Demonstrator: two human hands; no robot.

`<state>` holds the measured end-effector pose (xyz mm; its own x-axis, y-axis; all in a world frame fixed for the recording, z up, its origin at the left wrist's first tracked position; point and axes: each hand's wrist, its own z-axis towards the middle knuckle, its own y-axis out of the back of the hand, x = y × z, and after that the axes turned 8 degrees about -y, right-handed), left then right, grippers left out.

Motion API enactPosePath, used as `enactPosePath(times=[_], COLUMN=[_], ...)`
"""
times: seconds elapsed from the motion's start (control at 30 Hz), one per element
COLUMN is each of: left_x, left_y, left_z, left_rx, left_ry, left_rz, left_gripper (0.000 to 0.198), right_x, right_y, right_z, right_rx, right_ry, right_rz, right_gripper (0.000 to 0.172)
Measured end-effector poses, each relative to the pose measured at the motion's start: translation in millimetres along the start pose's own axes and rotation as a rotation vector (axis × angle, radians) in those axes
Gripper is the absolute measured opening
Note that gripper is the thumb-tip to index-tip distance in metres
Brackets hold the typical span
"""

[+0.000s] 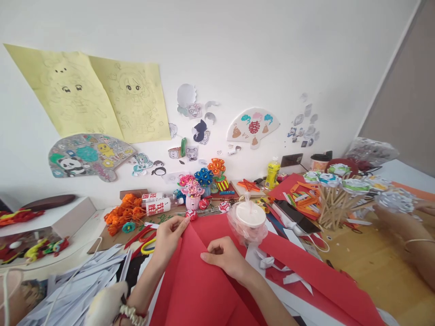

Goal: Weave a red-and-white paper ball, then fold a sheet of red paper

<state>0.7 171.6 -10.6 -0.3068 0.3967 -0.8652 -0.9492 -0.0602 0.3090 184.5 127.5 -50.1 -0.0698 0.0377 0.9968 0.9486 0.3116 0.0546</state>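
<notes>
A large sheet of red paper (197, 280) stands folded over in front of me, its upper end narrowing to a corner. My left hand (173, 233) pinches that top corner between thumb and fingertips. Lower on the right edge, my right hand (224, 257) grips the fold, thumb on the near face and fingers curled behind. More red paper (306, 258) lies flat beneath and to the right. Just beyond the right hand stands a lidded cup (250, 215) with a straw, wrapped in a clear plastic bag.
White paper strips (78, 290) pile up at left, near yellow-handled scissors (148, 246). Orange craft flowers (124, 213) and a small vase (193, 201) stand along the wall. At right, another person's hand (396, 217) is beside paper flowers on sticks (336, 203). A phone (297, 216) lies behind the cup.
</notes>
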Motion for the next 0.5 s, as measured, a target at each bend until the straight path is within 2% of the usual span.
enactPosePath(times=[0.3,0.5], left_x=[-7,-13], left_y=[-6.6,-2.0], left_z=[-2,0], left_rx=[-0.161,-0.114], left_ry=[0.057,0.112], left_rz=[-0.191,-0.254], left_gripper=[0.032,0.045], right_x=[4,2], right_y=[6,5], right_z=[0,-2], right_rx=[0.022,-0.005], right_ry=[0.047,0.007], right_rz=[0.006,0.024], right_gripper=[0.034,0.037])
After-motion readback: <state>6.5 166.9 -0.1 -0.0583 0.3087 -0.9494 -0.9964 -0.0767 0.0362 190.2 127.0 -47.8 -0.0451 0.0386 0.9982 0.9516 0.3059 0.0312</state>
